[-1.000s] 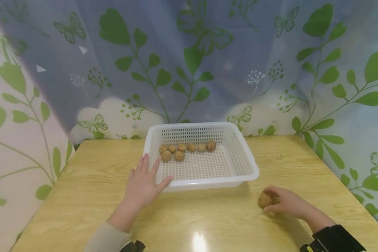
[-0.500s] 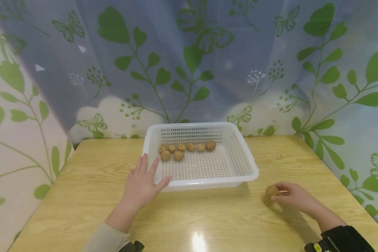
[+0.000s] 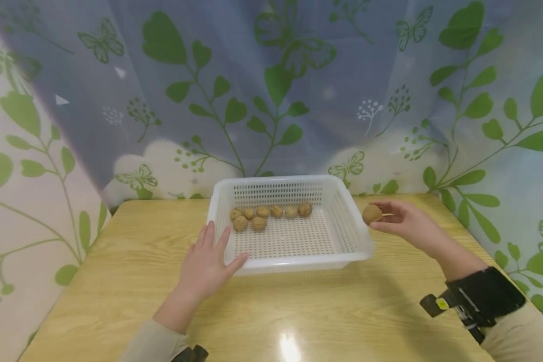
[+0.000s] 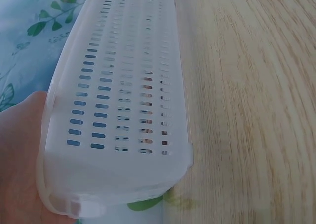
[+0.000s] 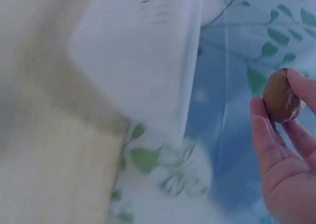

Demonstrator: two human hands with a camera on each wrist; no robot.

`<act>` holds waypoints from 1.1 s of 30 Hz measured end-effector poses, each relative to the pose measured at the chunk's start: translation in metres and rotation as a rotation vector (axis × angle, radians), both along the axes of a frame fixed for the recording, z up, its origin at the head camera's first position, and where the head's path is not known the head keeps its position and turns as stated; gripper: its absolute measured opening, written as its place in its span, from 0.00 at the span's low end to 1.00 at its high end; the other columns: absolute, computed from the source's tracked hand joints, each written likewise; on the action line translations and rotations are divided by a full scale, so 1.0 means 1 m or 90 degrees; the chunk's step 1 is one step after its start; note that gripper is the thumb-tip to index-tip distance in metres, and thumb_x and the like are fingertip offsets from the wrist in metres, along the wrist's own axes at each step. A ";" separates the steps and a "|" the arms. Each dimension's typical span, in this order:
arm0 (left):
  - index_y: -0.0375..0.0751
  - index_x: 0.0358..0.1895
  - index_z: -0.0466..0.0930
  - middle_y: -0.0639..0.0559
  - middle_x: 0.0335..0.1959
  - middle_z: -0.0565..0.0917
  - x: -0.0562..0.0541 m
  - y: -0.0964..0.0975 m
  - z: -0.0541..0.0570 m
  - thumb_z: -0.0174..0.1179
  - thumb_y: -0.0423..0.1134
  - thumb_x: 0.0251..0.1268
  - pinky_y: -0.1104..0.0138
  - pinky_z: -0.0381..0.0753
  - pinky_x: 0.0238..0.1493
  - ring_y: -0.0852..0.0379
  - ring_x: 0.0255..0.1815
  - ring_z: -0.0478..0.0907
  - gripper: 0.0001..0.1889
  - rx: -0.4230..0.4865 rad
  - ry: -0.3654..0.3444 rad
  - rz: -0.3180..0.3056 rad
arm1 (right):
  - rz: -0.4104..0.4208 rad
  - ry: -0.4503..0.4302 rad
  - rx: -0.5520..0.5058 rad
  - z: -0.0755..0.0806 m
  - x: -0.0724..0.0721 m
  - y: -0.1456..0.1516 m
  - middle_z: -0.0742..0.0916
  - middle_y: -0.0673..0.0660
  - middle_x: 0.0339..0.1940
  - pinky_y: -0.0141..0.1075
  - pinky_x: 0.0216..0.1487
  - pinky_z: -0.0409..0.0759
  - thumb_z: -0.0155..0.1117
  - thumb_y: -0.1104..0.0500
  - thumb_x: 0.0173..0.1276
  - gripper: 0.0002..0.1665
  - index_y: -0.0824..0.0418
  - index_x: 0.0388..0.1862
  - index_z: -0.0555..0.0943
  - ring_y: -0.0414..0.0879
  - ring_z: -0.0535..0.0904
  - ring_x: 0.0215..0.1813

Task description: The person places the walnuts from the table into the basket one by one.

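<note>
A white plastic basket (image 3: 294, 261) with slotted walls stands on the table. Several walnuts (image 3: 259, 224) lie inside it, along the back and toward the left. My left hand (image 3: 205, 264) rests on the basket's front left corner, fingers spread straight over the rim; in the left wrist view part of that hand (image 4: 19, 160) shows beside the basket wall (image 4: 118, 174). Between thumb and fingertips my right hand (image 3: 404, 223) pinches one walnut (image 3: 372, 214), level with the basket's right rim in the head view. The right wrist view shows this walnut (image 5: 282, 96) held up beyond the basket's edge.
The wooden table (image 3: 262, 311) extends in front of the basket and to both sides. Behind it hangs a blue and white curtain (image 3: 326, 95) with green leaves and butterflies. A black strap with a small camera (image 3: 484, 296) sits on the right wrist.
My right hand has lifted the walnut from near the table at the front right and carried it up to the basket's right rim. The left hand has stayed in place.
</note>
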State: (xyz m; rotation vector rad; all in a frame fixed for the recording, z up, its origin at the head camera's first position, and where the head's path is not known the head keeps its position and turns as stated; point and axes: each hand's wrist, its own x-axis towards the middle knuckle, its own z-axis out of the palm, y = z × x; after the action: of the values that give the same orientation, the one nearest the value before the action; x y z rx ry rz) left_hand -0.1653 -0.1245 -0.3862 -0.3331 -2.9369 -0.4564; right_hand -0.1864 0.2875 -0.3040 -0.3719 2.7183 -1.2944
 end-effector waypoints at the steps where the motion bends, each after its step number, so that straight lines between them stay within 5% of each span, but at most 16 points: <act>1: 0.43 0.72 0.54 0.33 0.72 0.46 0.000 0.000 0.000 0.34 0.75 0.59 0.38 0.52 0.63 0.37 0.72 0.42 0.47 -0.001 0.000 0.000 | 0.012 -0.003 -0.007 0.005 -0.006 -0.007 0.75 0.66 0.60 0.52 0.56 0.73 0.64 0.49 0.63 0.39 0.67 0.67 0.63 0.60 0.72 0.59; 7: 0.43 0.72 0.55 0.32 0.72 0.47 -0.002 0.001 0.001 0.38 0.72 0.61 0.38 0.53 0.63 0.36 0.72 0.42 0.45 -0.002 -0.004 -0.001 | 0.078 -0.015 -0.025 0.022 -0.045 -0.051 0.76 0.65 0.59 0.49 0.59 0.71 0.66 0.52 0.62 0.37 0.67 0.65 0.66 0.58 0.71 0.62; 20: 0.41 0.71 0.56 0.31 0.72 0.48 0.002 -0.001 0.000 0.38 0.73 0.60 0.40 0.55 0.63 0.36 0.72 0.43 0.45 0.007 0.014 -0.004 | 0.141 -0.004 0.020 0.024 -0.114 -0.121 0.77 0.61 0.57 0.47 0.59 0.70 0.66 0.57 0.62 0.28 0.65 0.59 0.71 0.54 0.69 0.62; 27: 0.42 0.72 0.56 0.31 0.72 0.47 0.002 0.000 0.002 0.36 0.74 0.60 0.40 0.55 0.63 0.36 0.72 0.43 0.46 0.002 0.007 0.002 | 0.178 -0.024 0.072 -0.008 -0.149 -0.148 0.77 0.62 0.56 0.45 0.57 0.71 0.67 0.58 0.61 0.27 0.65 0.58 0.72 0.56 0.70 0.60; 33: 0.42 0.71 0.58 0.31 0.71 0.49 0.000 0.000 -0.001 0.38 0.74 0.59 0.40 0.57 0.62 0.36 0.72 0.46 0.45 0.003 0.024 0.007 | 0.183 -0.039 0.164 -0.044 -0.162 -0.162 0.77 0.62 0.55 0.45 0.58 0.70 0.67 0.58 0.61 0.26 0.65 0.56 0.72 0.55 0.70 0.59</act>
State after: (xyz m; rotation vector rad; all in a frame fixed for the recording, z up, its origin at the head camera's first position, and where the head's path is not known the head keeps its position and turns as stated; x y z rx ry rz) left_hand -0.1651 -0.1244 -0.3873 -0.3208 -2.8989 -0.4499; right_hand -0.3487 0.1253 -0.3479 -0.6530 2.6143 -0.8562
